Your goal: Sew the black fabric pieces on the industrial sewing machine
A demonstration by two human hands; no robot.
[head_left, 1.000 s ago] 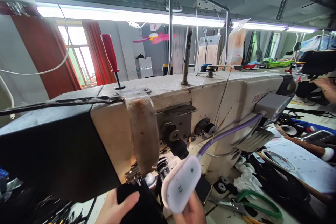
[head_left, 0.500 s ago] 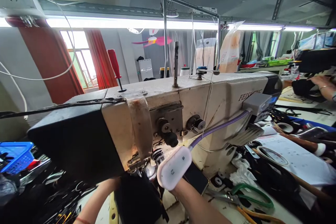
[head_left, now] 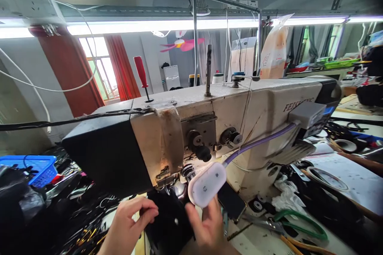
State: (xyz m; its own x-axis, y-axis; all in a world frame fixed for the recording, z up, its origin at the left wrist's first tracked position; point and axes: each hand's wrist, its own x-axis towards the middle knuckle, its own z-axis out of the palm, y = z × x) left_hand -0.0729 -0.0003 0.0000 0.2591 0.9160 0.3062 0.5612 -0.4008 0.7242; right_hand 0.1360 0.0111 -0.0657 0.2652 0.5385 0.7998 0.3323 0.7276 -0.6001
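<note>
Black fabric lies below the needle area of a beige sewing machine. Just left of it is my left hand, thumb and fingertips pinched together; whatever they may hold is too small to see. My right hand is at the fabric's right side, thumb and fingers apart and nothing visible between them. Its fingertips are partly behind a white oval lamp on a purple flexible arm. A small pale spot shows on the fabric between the hands.
Right of my hands lie a dark phone, green-handled scissors and a tape roll. A blue basket and tangled black material stand at left. A red screwdriver stands upright on the machine head.
Both hands, previously hidden under the machine head and lamp, have come back toward me into sight, away from the needle area. The view has shifted, so the machine appears further right.
</note>
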